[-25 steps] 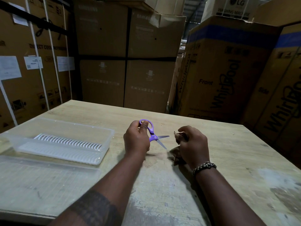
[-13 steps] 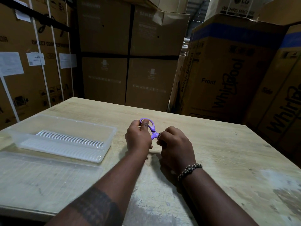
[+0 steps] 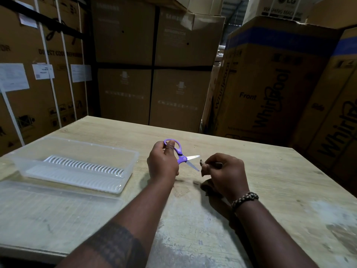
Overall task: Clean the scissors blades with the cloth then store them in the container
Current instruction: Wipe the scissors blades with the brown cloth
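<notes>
Toward the left edge of the pale wooden tabletop (image 3: 251, 171) the clear plastic container (image 3: 77, 163) sits open and unfilled. Storing remains; wiping looks unfinished. Mid-table, the left hand (image 3: 163, 163) grips purple-handled scissors (image 3: 181, 155), blades parted, while the right hand (image 3: 226, 175) pinches a small dark cloth (image 3: 204, 167) just beside the tips.

Left hand (image 3: 162, 161) raised, grip closed; right hand (image 3: 225, 174) fisted beside it, apart.

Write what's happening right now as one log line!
left hand: holds purple scissors, blades open | right hand: grips cloth, just off blades | container: open, left, scissors not inside
</notes>
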`<action>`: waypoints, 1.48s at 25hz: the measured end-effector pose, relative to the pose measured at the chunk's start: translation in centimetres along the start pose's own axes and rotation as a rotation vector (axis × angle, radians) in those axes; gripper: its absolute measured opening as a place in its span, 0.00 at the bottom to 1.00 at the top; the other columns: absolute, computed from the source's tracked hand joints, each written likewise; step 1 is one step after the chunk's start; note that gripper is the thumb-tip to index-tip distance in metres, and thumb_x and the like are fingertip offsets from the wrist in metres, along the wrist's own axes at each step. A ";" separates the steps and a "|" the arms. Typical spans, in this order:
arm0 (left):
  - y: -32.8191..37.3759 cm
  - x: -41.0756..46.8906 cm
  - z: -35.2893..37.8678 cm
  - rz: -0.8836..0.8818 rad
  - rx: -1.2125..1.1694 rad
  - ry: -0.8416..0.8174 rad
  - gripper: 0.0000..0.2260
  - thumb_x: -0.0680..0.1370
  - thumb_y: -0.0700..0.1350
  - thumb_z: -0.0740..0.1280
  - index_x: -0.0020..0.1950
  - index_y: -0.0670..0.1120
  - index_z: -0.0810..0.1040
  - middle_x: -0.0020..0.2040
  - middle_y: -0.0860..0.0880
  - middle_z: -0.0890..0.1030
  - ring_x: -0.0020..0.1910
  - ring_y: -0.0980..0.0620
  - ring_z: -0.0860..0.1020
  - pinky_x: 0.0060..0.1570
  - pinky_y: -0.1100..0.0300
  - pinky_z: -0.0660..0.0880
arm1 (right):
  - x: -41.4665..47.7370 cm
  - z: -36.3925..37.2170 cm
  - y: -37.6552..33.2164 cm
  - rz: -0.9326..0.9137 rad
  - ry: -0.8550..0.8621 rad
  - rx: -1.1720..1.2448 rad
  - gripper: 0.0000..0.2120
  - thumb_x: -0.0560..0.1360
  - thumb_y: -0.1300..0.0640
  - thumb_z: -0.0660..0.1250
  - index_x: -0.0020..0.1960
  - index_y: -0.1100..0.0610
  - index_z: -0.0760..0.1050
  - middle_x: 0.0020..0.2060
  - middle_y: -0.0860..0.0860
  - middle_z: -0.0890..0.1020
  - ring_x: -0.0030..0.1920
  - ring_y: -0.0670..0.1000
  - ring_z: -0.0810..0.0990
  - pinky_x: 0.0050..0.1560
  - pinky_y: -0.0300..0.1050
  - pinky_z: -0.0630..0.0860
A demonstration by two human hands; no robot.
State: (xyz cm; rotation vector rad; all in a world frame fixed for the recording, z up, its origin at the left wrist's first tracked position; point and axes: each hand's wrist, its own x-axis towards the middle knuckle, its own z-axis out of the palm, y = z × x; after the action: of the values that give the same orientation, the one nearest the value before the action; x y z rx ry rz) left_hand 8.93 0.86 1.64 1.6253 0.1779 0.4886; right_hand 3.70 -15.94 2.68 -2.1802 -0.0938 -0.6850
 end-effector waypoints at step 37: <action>-0.3 0.1 0.5 0.026 -0.056 0.040 0.12 0.85 0.56 0.65 0.47 0.50 0.77 0.39 0.43 0.84 0.25 0.39 0.80 0.22 0.55 0.75 | -1.5 4.1 -2.8 -0.617 0.024 -0.868 0.08 0.66 0.65 0.56 0.32 0.57 0.72 0.31 0.55 0.73 0.26 0.57 0.71 0.25 0.43 0.57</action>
State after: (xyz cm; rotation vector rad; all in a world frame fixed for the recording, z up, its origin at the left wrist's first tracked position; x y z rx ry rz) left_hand 9.26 0.47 1.35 1.5653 0.1720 0.5414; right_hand 3.43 -10.81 1.83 -3.0003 -0.5624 -1.2675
